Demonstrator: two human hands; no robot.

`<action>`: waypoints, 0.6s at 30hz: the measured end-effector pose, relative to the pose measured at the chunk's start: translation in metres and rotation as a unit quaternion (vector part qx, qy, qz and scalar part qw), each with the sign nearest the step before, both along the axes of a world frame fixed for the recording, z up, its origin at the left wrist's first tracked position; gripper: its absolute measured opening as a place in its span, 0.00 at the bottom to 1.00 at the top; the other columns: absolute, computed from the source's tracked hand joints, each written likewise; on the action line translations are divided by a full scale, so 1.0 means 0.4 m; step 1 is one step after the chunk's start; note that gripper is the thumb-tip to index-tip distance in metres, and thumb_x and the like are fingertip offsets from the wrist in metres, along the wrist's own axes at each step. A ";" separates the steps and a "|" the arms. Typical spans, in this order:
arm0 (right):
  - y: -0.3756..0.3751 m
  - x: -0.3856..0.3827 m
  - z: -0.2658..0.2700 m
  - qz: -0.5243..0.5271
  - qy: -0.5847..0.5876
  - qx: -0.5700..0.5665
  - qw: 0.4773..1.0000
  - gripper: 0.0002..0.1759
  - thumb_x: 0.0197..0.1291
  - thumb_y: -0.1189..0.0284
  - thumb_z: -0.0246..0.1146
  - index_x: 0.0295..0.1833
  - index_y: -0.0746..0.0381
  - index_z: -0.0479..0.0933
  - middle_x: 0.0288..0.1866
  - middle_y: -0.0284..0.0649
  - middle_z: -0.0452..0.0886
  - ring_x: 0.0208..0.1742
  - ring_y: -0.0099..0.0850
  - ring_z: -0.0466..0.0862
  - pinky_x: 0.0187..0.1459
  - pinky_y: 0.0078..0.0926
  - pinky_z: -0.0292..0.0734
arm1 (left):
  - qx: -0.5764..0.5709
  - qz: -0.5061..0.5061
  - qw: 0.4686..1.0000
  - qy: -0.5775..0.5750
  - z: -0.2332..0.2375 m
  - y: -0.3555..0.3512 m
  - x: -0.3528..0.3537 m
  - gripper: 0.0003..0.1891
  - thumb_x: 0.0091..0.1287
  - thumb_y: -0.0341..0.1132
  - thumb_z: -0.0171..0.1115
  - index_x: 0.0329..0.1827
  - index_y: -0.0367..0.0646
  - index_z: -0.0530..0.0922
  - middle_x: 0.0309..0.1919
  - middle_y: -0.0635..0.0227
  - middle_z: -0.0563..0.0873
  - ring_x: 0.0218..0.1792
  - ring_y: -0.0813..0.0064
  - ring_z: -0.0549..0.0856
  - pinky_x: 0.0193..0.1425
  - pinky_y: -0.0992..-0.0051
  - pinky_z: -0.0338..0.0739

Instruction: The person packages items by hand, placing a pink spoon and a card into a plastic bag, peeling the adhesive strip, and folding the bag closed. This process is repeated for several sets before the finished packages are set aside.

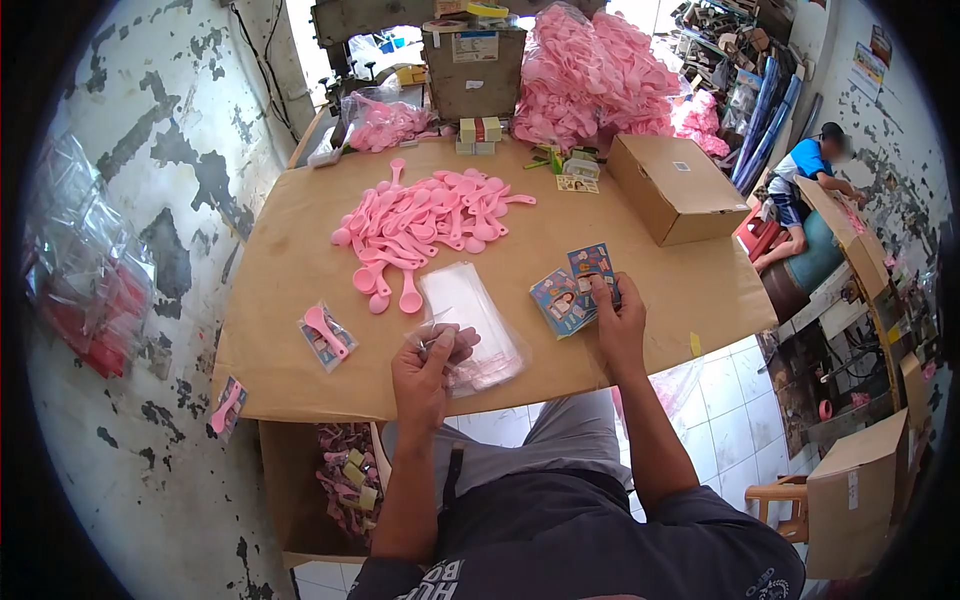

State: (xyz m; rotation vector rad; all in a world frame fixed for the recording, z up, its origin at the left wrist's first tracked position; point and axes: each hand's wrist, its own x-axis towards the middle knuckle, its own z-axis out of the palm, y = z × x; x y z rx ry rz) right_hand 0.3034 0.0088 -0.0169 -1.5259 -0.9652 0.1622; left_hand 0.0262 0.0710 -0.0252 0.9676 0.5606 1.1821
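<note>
My left hand (433, 368) is closed, its fingertips pinching a clear plastic bag over the near left side of a stack of clear plastic bags (462, 295). My right hand (622, 312) grips a printed blue card (592, 260) between thumb and fingers. Just left of that card lies a stack of similar printed cards (560, 305). Beyond the bags spreads a heap of pink plastic scoops (430, 215). On the left of the table is a bagged pink scoop with a card (326, 336). Another such pack (228, 405) rests at the table's left edge.
A closed cardboard box (680, 190) stands at the right rear. Behind the table bulges a big bag of pink scoops (595, 75). Below the left edge, an open box (290, 490) contains finished-looking packs. A person (805, 165) sits working at the far right.
</note>
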 end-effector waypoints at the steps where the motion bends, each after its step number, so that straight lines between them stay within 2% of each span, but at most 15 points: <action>1: -0.001 -0.002 0.000 0.005 0.010 -0.007 1.000 0.18 0.77 0.60 0.63 0.42 0.66 0.78 0.32 0.35 0.74 0.35 0.22 0.72 0.37 0.27 0.70 | 0.001 0.000 1.000 -0.006 -0.004 -0.003 -0.002 0.11 0.79 0.33 0.62 0.54 0.33 0.81 0.48 0.52 0.91 0.51 0.62 0.91 0.58 0.67 0.86; 4: -0.001 -0.026 0.023 0.029 0.085 0.031 0.995 0.16 0.78 0.61 0.63 0.43 0.64 0.78 0.30 0.29 0.73 0.34 0.19 0.71 0.36 0.24 0.69 | -0.005 0.005 1.000 -0.018 0.004 -0.008 0.001 0.12 0.81 0.33 0.60 0.56 0.31 0.80 0.48 0.50 0.91 0.51 0.61 0.91 0.58 0.65 0.86; 5: 0.004 -0.028 0.022 0.035 0.090 0.020 0.995 0.16 0.78 0.61 0.63 0.43 0.64 0.78 0.30 0.29 0.73 0.34 0.19 0.71 0.36 0.24 0.69 | -0.006 0.003 1.000 -0.011 0.000 -0.006 0.000 0.13 0.81 0.34 0.59 0.58 0.31 0.79 0.51 0.49 0.90 0.53 0.60 0.91 0.60 0.64 0.85; 7: 0.003 -0.024 0.010 0.020 0.098 0.082 0.992 0.14 0.79 0.61 0.61 0.45 0.62 0.77 0.34 0.25 0.75 0.34 0.14 0.70 0.35 0.18 0.65 | -0.017 0.013 1.000 -0.007 0.005 -0.001 0.001 0.14 0.81 0.34 0.58 0.59 0.31 0.78 0.53 0.49 0.89 0.54 0.59 0.90 0.61 0.64 0.85; 8: 0.000 -0.020 0.007 0.025 0.106 0.064 0.992 0.14 0.79 0.61 0.61 0.45 0.62 0.77 0.34 0.25 0.75 0.34 0.14 0.70 0.35 0.18 0.65 | -0.017 0.015 1.000 -0.008 0.005 -0.001 -0.001 0.14 0.81 0.34 0.58 0.60 0.31 0.78 0.55 0.49 0.88 0.55 0.59 0.90 0.62 0.64 0.85; 10: -0.015 -0.016 0.004 0.012 0.097 0.119 0.988 0.12 0.79 0.64 0.62 0.48 0.62 0.78 0.36 0.26 0.77 0.35 0.13 0.71 0.36 0.16 0.66 | -0.033 0.015 0.997 -0.073 0.004 0.003 -0.006 0.14 0.82 0.34 0.58 0.60 0.32 0.78 0.58 0.48 0.87 0.56 0.58 0.90 0.63 0.64 0.85; 11: -0.033 -0.026 0.000 0.019 0.101 0.108 0.989 0.12 0.79 0.64 0.62 0.48 0.62 0.78 0.36 0.26 0.77 0.35 0.13 0.71 0.36 0.16 0.66 | -0.034 0.006 0.992 -0.124 -0.003 0.008 -0.013 0.14 0.82 0.33 0.58 0.62 0.32 0.78 0.58 0.49 0.87 0.58 0.59 0.89 0.64 0.65 0.86; 13: -0.055 -0.043 0.013 0.048 0.023 0.132 0.990 0.09 0.78 0.69 0.64 0.49 0.65 0.79 0.35 0.30 0.81 0.34 0.13 0.75 0.35 0.15 0.69 | -0.061 0.032 0.985 -0.156 -0.002 0.014 -0.020 0.14 0.81 0.33 0.59 0.62 0.34 0.79 0.59 0.49 0.87 0.58 0.59 0.89 0.64 0.66 0.86; 14: -0.067 -0.063 0.023 0.057 0.023 0.132 0.989 0.09 0.78 0.69 0.64 0.49 0.65 0.79 0.35 0.30 0.81 0.34 0.13 0.75 0.35 0.15 0.69 | -0.082 0.049 0.977 -0.188 0.002 0.014 -0.024 0.13 0.81 0.33 0.60 0.62 0.35 0.80 0.59 0.49 0.87 0.58 0.59 0.89 0.64 0.67 0.86; 16: -0.102 -0.130 0.043 0.165 0.065 0.034 0.984 0.09 0.75 0.71 0.66 0.51 0.67 0.81 0.32 0.30 0.81 0.31 0.13 0.76 0.32 0.15 0.70 | -0.071 0.054 0.975 -0.204 0.006 0.011 -0.027 0.13 0.81 0.33 0.60 0.62 0.36 0.80 0.60 0.49 0.87 0.59 0.58 0.89 0.65 0.66 0.86; 17: -0.117 -0.158 0.056 0.168 0.066 0.034 0.983 0.09 0.75 0.71 0.66 0.51 0.67 0.81 0.32 0.30 0.81 0.31 0.13 0.76 0.32 0.15 0.70 | -0.061 0.050 0.973 -0.219 0.009 0.008 -0.026 0.13 0.80 0.33 0.60 0.62 0.36 0.80 0.60 0.49 0.87 0.60 0.58 0.88 0.65 0.66 0.86; 18: -0.130 -0.186 0.070 0.221 0.103 -0.021 0.970 0.09 0.75 0.71 0.66 0.51 0.67 0.82 0.31 0.30 0.82 0.29 0.13 0.77 0.30 0.16 0.71 | -0.061 0.051 0.973 -0.218 0.017 0.002 -0.024 0.13 0.80 0.33 0.60 0.62 0.36 0.80 0.60 0.49 0.87 0.60 0.58 0.88 0.65 0.66 0.86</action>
